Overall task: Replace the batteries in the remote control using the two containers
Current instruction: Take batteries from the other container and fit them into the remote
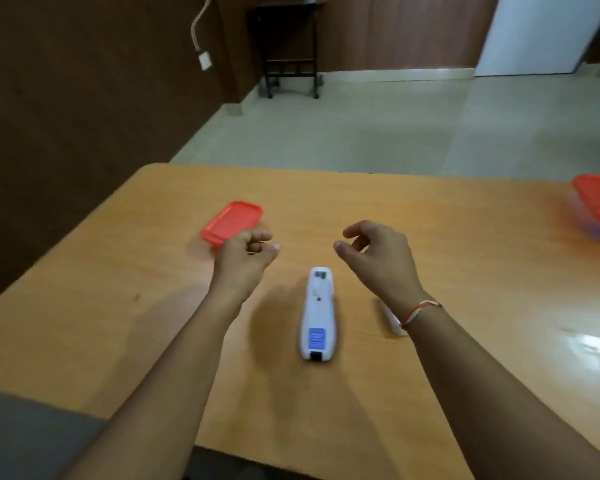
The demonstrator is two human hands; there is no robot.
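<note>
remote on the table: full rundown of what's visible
The remote is a long white plastic body lying flat on the wooden table, long axis pointing away from the person. A blue rectangular patch and a dark band sit at its near end; a small recessed section shows at the far end, blurred. Neither the left hand nor the right hand touches it; both hover beside its far end.
</note>
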